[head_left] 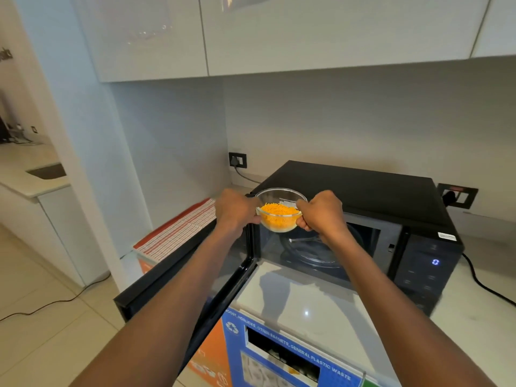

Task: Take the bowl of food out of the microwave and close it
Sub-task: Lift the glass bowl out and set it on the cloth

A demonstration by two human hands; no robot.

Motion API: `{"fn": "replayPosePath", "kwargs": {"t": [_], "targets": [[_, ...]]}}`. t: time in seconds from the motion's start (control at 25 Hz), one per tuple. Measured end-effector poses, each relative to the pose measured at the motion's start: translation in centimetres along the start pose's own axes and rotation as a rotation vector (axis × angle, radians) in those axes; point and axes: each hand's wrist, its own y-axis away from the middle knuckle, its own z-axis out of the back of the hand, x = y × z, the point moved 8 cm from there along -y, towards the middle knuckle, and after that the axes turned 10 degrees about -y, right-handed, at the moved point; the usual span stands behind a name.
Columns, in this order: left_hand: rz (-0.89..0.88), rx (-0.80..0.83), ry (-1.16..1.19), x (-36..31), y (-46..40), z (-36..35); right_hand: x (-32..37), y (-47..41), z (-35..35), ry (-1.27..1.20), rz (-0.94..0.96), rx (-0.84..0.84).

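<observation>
Bowl (280,212) of clear glass is held in the air in front of the open microwave (360,219), above the cavity mouth and clear of the turntable. It is judged to be rigid, smooth and breakable, moderately heavy for its size, and possibly warm, so a slip would be costly. The rim and upper wall, taken on two opposite sides, are judged the best places to hold, with the bowl kept level so that the loose food is not spilled.

Nearest the camera, a blue and orange recycling bin (284,350) with a printed front is seen below the forearms, and a pale, glossy desk (301,297) lies above it. The black door (184,272) is swung wide to the left, flat and hard-edged.

Farther on, the left hand (236,209) is closed on the bowl's left side, its grip pressed against the glass with fingers under the rim. The right hand (321,212) is closed on the right side in the same way. Shredded orange food (277,210), fine and loose, is heaped inside.

Beyond the hands, a round glass turntable (312,251) is seen inside the dark cavity. A striped red and white cloth (178,230) lies at the left, and white glossy cabinets (279,34) hang farthest back.
</observation>
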Motion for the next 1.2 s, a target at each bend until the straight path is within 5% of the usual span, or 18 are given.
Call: {"fn": "replayPosePath", "kwargs": {"t": [0.52,1.2], "targets": [[0.032,-0.018,-0.033,-0.8,-5.1,10.0,7.5,-1.3,-8.4,0.012,0.091,0.097],[-0.034,0.084,-0.131,12.9,-26.3,18.1,6.5,-7.9,-32.9,0.218,-0.178,0.09]]}}
